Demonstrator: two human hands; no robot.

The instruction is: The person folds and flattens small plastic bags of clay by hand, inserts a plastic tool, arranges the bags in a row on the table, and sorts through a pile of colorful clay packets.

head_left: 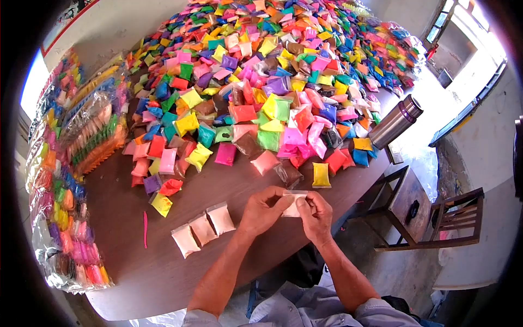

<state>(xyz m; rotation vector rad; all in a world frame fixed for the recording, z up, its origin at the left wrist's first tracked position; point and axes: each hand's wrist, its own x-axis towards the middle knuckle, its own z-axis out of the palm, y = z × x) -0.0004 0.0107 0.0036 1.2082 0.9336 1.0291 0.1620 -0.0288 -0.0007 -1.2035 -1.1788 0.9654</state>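
Both my hands pinch one small pale cream packet [294, 209] above the table's near side. My left hand [262, 210] grips its left edge between thumb and fingers. On its right edge, my right hand [317, 217] is closed with the thumb on top. Left of my left forearm, three similar pale packets lie in a slanting row: a near one [186, 240], a middle one [202, 229] and a far one [220, 218]. Just beyond my right hand lies a yellow packet [321, 175]. What the packets contain cannot be made out clearly.
A large heap of colourful packets [261, 71] covers the far part of the brown table [125, 272]. Bagged packets [65, 207] line the left edge, near a pink plastic stick [145, 229]. A steel thermos [396, 121] stands at right; beyond the edge is a wooden chair [455, 218].
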